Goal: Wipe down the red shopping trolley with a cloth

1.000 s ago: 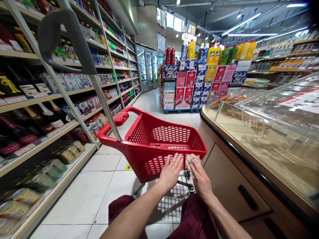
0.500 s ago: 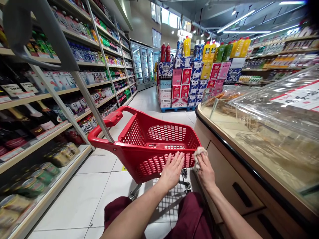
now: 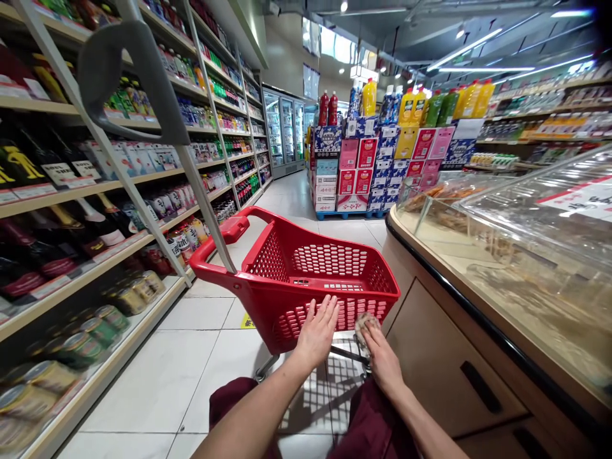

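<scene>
Head view, and at far left we see drinks shelves (image 3: pixel 71 192) running into the distance, with cans (image 3: pixel 79 347) on the bottom level (those closest to us are blurred). A looped grey handle (image 3: pixel 155 95) stands in front of them on a slanting metal pole (image 3: pixel 203 197), which meets the rim of a red basket (image 3: pixel 261 309). Farther back are glass-doored fridges (image 3: pixel 287 127).

The basket stands on wheels right before us, its perforated long side turned our way, above white floor tiles (image 3: pixel 157 382). Our left hand (image 3: pixel 316 333) lies flat at that side, its fingers straight, close together and holding nothing; we cannot tell how firmly they touch. Behind the basket rises a stack of cartons (image 3: pixel 354 172) with big bottles (image 3: pixel 369 99) on top.

Just to the right, our right hand (image 3: pixel 382 358) has its fingers laid over a crumpled pale cloth (image 3: pixel 361 324), gripping it at the lower edge of the basket's side, near the right end. Dark red trousers (image 3: pixel 366 414) show below our forearms. At far right we have a counter (image 3: pixel 430 331) with a black edge, clear covers and a sign (image 3: pixel 583 199) on top.
</scene>
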A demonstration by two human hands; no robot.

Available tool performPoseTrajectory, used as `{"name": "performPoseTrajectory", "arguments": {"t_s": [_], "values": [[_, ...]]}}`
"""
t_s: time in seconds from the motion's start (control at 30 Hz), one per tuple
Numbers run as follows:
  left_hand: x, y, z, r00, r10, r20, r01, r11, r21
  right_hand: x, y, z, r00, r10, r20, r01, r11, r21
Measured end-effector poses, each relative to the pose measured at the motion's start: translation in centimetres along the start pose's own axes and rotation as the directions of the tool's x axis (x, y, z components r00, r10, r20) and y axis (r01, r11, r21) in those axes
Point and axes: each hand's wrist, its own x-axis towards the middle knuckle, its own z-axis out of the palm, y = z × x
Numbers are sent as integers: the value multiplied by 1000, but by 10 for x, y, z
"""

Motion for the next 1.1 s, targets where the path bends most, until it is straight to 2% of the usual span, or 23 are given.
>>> {"name": "performPoseTrajectory", "arguments": {"t_s": [0.2,0.4,0.57,0.63,0.73,0.8,0.9,1.0,1.1], "values": [[-14,-15,-1,996,-91,-18,91,996,-5,35,-24,-1,995,-15,-95,21,998,62],[-29,-24,-6,993,-117,-6,117,993,-11,29,-46,11,992,-124,-12,125,991,42],[-40,-34,-13,984,-179,-19,178,984,-14,51,-68,12,989,-117,-93,128,984,123],[-48,-39,-14,981,-193,-23,193,981,-6,49,-74,17,981,-170,-91,180,977,116],[-59,-48,-14,977,-211,-33,212,977,8,42,-83,22,971,-238,-21,239,963,124],[-65,-53,-14,970,-238,-46,239,971,15,46,-89,22,974,-225,10,221,964,146],[-70,-56,-14,960,-271,-69,273,962,24,55,-97,24,978,-205,-28,206,967,148],[-78,-58,-14,962,-264,-66,266,963,38,47,-102,32,966,-256,-47,260,958,125],[-85,-61,-17,962,-264,-69,268,962,46,41,-111,35,959,-283,6,280,949,144]]}}
